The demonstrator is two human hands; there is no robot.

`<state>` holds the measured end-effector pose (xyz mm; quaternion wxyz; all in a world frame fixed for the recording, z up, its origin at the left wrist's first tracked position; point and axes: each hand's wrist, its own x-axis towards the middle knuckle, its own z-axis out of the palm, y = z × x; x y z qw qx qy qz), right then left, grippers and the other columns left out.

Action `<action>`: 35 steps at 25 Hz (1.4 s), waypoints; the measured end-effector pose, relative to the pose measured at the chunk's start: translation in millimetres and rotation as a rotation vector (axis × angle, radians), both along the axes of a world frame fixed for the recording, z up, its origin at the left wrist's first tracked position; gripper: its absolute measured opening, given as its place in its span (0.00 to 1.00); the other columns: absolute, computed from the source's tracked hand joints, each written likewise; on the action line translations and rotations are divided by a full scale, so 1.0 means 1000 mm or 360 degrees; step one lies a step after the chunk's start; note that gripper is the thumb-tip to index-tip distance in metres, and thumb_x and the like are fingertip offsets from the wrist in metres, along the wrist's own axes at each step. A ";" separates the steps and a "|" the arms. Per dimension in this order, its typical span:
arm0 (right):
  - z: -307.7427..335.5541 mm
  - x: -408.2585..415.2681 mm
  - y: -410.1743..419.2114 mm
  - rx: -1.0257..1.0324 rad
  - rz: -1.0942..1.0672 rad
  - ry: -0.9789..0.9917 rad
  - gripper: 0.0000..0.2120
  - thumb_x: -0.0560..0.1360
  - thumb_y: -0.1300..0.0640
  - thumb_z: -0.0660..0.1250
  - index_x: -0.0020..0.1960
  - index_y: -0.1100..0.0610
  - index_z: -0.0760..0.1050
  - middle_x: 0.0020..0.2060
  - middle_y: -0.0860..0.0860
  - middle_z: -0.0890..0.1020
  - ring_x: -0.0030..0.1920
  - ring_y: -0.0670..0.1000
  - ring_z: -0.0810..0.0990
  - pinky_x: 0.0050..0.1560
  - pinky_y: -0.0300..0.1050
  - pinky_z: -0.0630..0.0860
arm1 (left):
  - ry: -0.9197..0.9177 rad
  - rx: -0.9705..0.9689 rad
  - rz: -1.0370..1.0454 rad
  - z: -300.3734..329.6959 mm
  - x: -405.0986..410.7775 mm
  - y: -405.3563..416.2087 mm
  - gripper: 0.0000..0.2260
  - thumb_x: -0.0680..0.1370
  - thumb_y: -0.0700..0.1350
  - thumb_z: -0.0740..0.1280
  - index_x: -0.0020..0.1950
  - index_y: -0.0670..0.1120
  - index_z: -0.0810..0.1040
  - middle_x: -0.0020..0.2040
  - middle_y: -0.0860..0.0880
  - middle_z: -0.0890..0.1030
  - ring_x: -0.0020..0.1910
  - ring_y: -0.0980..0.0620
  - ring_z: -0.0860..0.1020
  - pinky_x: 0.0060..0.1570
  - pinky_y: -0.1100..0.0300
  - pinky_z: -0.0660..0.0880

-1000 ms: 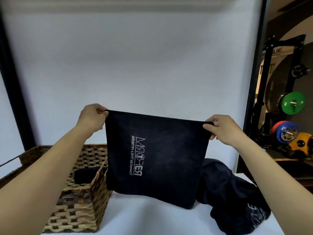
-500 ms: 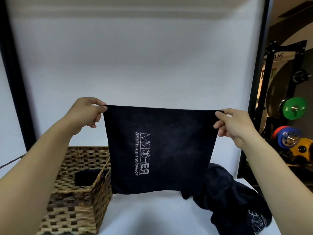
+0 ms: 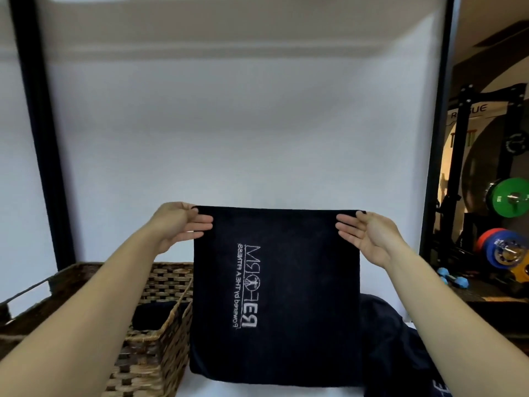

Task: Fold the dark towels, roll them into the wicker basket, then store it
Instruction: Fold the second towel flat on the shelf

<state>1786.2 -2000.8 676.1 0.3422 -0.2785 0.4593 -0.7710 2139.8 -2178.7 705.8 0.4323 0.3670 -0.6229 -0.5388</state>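
Observation:
I hold a dark towel (image 3: pixel 300 282) with mirrored white lettering up in front of me; it hangs flat, and its lower edge reaches the white table (image 3: pixel 257 392). My left hand (image 3: pixel 179 224) pinches its top left corner, fingers stretched over the front. My right hand (image 3: pixel 369 239) pinches the top right corner the same way. The wicker basket (image 3: pixel 160 285) stands at the left, touching the towel's side, with a dark rolled towel (image 3: pixel 151 313) inside. More dark towels (image 3: pixel 395 348) lie heaped at the right, partly hidden behind the hanging one.
A white wall is close behind the table, framed by black posts at the left (image 3: pixel 43 138) and right (image 3: pixel 438 138). Beyond the right post stands a gym rack with a green weight plate (image 3: pixel 509 199) and blue dumbbells (image 3: pixel 452 279).
Both hands changed from a curled pinch at the corners to fingers stretched flat over the towel's front. The towel now hangs lower, its bottom edge down at the table.

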 end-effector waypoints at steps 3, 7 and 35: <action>0.006 -0.002 -0.007 -0.0191 -0.0055 -0.0044 0.07 0.85 0.63 0.55 0.60 0.62 0.69 0.54 0.64 0.84 0.54 0.62 0.84 0.55 0.54 0.80 | 0.0097 -0.0212 0.0155 0.016 -0.012 0.005 0.04 0.85 0.37 0.60 0.54 0.44 0.71 0.54 0.39 0.85 0.50 0.46 0.86 0.57 0.48 0.80; 0.015 0.005 0.005 -0.0411 -0.0152 -0.0012 0.05 0.82 0.62 0.58 0.52 0.61 0.72 0.47 0.65 0.85 0.50 0.63 0.86 0.53 0.53 0.81 | 0.0213 -0.0492 0.0308 0.036 -0.013 0.032 0.03 0.84 0.36 0.61 0.54 0.43 0.72 0.49 0.41 0.86 0.50 0.46 0.86 0.55 0.52 0.80; -0.249 0.132 0.121 0.1050 -0.0705 0.0723 0.04 0.77 0.58 0.66 0.49 0.58 0.73 0.37 0.56 0.76 0.35 0.54 0.74 0.34 0.47 0.69 | -0.1011 -0.0600 -0.0205 -0.314 0.098 0.128 0.19 0.78 0.34 0.66 0.54 0.60 0.77 0.46 0.57 0.79 0.41 0.58 0.78 0.44 0.61 0.75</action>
